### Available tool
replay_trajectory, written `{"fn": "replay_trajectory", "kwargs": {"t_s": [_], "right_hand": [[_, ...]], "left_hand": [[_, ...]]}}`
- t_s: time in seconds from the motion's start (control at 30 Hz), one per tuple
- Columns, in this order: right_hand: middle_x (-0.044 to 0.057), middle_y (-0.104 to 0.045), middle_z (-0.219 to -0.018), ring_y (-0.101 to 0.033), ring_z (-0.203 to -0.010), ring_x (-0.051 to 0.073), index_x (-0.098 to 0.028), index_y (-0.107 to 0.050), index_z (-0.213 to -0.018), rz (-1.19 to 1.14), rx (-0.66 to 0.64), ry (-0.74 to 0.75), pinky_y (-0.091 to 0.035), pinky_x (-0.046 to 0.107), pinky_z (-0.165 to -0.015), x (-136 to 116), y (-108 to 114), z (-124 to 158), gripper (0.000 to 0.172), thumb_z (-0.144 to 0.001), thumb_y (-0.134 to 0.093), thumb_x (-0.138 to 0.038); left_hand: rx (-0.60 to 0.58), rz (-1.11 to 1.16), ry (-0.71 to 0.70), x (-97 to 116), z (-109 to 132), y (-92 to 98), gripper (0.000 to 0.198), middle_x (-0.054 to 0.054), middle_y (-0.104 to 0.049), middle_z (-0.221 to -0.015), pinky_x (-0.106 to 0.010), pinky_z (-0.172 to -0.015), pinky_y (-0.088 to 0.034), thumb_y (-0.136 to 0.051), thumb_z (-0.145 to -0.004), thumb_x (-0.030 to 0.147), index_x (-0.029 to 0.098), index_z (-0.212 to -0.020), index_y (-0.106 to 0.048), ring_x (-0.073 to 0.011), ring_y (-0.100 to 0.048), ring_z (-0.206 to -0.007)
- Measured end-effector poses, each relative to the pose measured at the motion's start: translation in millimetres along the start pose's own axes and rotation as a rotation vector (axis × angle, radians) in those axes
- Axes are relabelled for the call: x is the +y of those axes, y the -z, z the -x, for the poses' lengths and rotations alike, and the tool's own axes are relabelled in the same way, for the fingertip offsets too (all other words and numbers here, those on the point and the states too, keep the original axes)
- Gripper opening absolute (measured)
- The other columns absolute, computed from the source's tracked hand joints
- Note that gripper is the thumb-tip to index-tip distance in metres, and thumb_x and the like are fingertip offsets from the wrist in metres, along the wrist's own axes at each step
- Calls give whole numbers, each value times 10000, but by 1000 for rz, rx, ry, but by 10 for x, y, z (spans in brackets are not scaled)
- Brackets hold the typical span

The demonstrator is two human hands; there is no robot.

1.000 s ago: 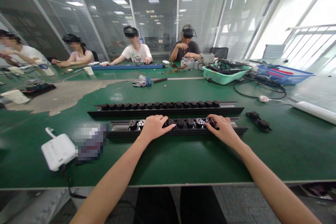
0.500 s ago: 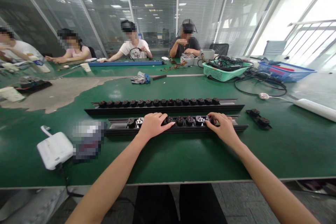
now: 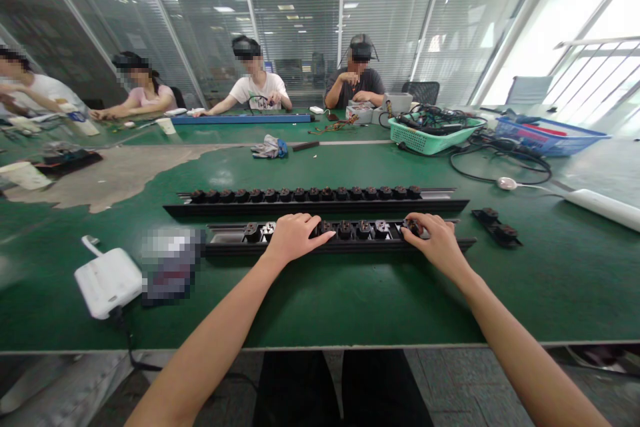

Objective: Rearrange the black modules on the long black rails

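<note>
A long black metal rail with a row of black socket modules in its channel lies right in front of me. My left hand is closed over the left-middle part of this rail, hiding some modules beneath it. At the rail's right part, my right hand pinches a black socket module between thumb and fingers. A gap separates that module from its neighbour on the left. Just behind, parallel to it, is a second black rail filled with similar modules.
To the right lies a short black piece with two modules. A white adapter box with a cable sits at left. Farther back are a green basket of cables, a blue basket and a crumpled glove. Several people sit across the table.
My right hand has shifted slightly right along the rail with the socket module, widening the gap to the neighbouring one. The left hand stays in place on the rail.
</note>
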State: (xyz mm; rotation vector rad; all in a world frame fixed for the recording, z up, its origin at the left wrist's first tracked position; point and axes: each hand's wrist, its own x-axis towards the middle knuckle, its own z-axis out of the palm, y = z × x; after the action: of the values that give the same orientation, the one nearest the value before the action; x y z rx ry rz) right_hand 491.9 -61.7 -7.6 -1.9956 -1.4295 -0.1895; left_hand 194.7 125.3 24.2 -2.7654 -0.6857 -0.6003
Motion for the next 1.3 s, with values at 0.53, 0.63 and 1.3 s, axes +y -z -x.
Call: {"fn": "replay_trajectory", "kwargs": {"t_s": [0.53, 0.63, 1.3], "right_hand": [[57, -650, -920, -564, -908, 262, -239, -623, -1077, 43, 15, 10, -369, 412, -873, 36, -52, 22, 307, -914, -561, -492], [45, -640, -881, -565, -879, 247, -233, -616, -1061, 6, 14, 10, -378, 402, -872, 47, -53, 17, 287, -906, -580, -472], [51, -664, -881, -561, -862, 247, -236, -637, -1062, 62, 40, -38, -355, 398, -863, 102, 24, 41, 300, -889, -556, -466]], "left_hand": [[7, 8, -3, 2, -2, 1, 574, -85, -737, -873, -335, -670, -434, -426, -979, 653, 169, -1022, -733, -235, -682, -802], [10, 3, -4, 3, 0, 2, 570, -81, -736, -873, -332, -672, -435, -426, -980, 651, 171, -1015, -731, -232, -681, -803], [-4, 10, 6, 6, -4, 7, 553, -91, -729, -870, -322, -685, -444, -444, -972, 650, 178, -1010, -728, -229, -672, -800]]}}
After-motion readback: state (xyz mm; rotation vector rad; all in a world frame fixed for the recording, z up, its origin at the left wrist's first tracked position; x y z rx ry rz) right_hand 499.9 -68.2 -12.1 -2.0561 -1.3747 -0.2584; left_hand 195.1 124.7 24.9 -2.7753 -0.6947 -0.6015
